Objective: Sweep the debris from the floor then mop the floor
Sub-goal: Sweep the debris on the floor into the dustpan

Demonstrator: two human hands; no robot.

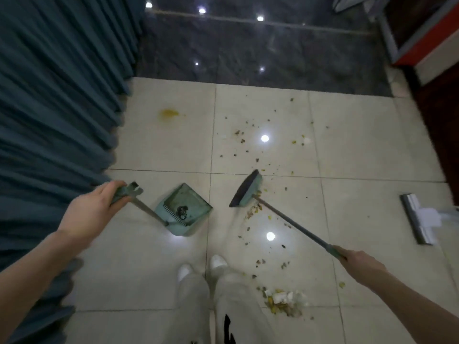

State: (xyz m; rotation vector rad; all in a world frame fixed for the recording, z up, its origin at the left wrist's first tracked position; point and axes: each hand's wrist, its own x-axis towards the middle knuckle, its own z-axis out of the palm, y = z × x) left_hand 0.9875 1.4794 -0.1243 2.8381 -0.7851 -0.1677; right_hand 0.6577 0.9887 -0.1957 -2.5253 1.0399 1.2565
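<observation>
Debris (250,135) looks light, dry and crumbly, so we judge it best moved by bristles, not fingers. At left, our left hand (99,209) grips the dustpan (185,209) handle. Our right hand (360,263) grips the broom (246,192) pole. Crumbs lie scattered on the floor (164,150) around the broom head, with a pile (283,300) beside our shoes.

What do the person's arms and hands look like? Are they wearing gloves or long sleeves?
No gloves and no long sleeves. The left hand and the right hand are both bare, and both forearms are uncovered all the way to the picture's edge. No watch, ring or bracelet shows. Lower down you can see light grey trousers and white shoes.
</observation>
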